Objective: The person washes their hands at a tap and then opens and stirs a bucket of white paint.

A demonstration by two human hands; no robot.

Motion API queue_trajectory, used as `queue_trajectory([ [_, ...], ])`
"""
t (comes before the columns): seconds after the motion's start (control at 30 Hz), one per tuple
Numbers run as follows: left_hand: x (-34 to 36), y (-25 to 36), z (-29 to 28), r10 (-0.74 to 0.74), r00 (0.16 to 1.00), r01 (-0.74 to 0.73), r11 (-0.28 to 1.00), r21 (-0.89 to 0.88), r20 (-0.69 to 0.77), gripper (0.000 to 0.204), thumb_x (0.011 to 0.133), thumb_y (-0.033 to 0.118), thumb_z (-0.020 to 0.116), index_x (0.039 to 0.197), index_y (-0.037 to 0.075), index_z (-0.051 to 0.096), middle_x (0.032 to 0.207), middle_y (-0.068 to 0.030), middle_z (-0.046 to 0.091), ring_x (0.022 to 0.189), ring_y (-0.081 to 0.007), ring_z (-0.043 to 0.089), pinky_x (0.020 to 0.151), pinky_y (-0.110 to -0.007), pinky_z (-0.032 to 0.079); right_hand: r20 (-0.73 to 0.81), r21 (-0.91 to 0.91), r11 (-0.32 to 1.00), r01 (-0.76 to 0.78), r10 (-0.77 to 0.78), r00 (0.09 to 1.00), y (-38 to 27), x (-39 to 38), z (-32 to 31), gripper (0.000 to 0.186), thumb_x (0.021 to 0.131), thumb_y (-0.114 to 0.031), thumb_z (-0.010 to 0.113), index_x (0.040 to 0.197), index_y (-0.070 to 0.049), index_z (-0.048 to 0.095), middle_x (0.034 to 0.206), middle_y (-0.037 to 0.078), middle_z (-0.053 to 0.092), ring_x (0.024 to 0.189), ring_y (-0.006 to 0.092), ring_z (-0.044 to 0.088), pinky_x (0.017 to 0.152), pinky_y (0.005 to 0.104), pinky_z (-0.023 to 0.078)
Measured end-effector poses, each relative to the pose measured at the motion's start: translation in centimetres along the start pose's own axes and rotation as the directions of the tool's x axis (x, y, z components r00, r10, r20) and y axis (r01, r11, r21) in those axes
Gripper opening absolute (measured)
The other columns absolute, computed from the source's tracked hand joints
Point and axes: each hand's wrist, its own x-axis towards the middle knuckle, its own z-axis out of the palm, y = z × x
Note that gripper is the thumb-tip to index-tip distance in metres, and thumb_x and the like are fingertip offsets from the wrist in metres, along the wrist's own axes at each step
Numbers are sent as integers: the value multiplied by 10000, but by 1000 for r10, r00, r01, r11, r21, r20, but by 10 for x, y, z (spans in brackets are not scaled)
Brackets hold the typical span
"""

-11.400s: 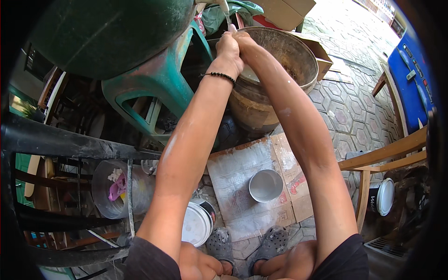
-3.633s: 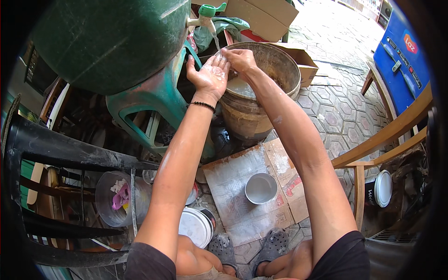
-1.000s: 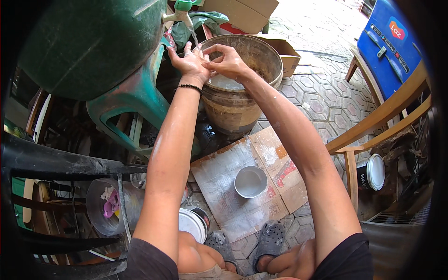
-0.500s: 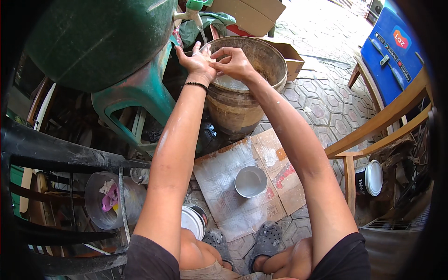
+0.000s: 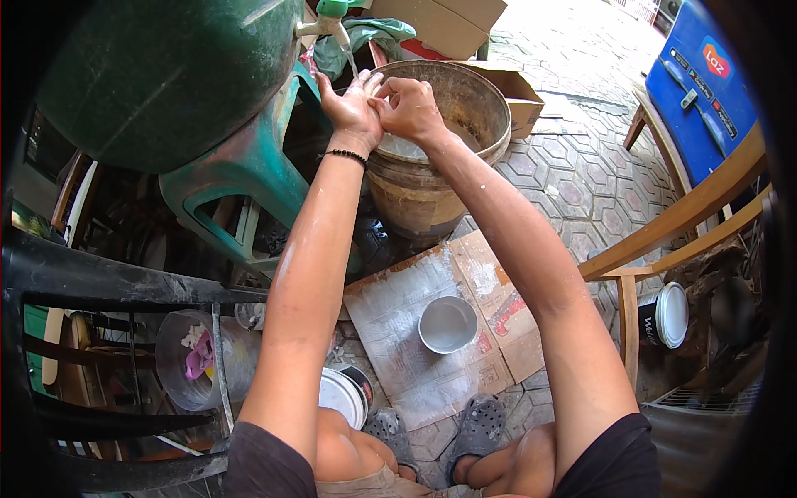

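You're seemingly rinsing, left hand (image 5: 355,113) spread under the tap (image 5: 339,31), right hand (image 5: 409,109) against that palm, pinch unclear; next, rubbing needs water (image 5: 352,61).

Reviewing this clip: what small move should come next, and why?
Probably edge the right hand up the left hand into the water: the stream from the tap meets the left fingers, while the right hand sits lower, beside it.

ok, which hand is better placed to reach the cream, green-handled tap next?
Probably the left: the left hand is palm-up just below the cream, green-handled tap. The right hand looks farther off, its curled fingers at the left palm.
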Motion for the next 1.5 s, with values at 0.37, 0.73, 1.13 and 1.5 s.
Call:
queue_trajectory([
  [0.37,6,-6,5,-25,997,10,980,200,72,1220,862,888,202,1561,-104,80,1624,-239,224,1509,-301,252,1226,-387,222,76,311,883,-353,347,935,0,11,12,598,726,-516,827,1033,-10,736,1010,204,738,996,289,718,880,371,559],
  [0.73,-9,-7,18,-47,990,95,924,370,-135,1227,728,1005,148,1428,49,469,1408,-137,540,1284,-305,506,983,-525,429,324,471,620,-627,539,777,11,34,27,663,742,-443,860,1179,-26,584,1169,156,637,1069,264,630,818,462,553],
  [1.13,13,-19,1,212,958,-149,943,298,-192,1022,863,899,224,1196,5,590,1164,-114,639,1052,-237,615,938,-343,478,195,444,749,-491,454,869,3,35,36,551,809,-359,825,1130,31,607,1049,173,679,906,223,664,782,343,556],
  [1.5,7,-11,10,237,938,-197,965,174,-253,1013,876,878,278,1298,-18,490,1273,-120,564,1200,-224,536,1075,-368,384,334,591,613,-525,406,851,-2,31,33,679,777,-305,870,1279,6,533,1176,194,622,1056,232,619,892,373,526],
])
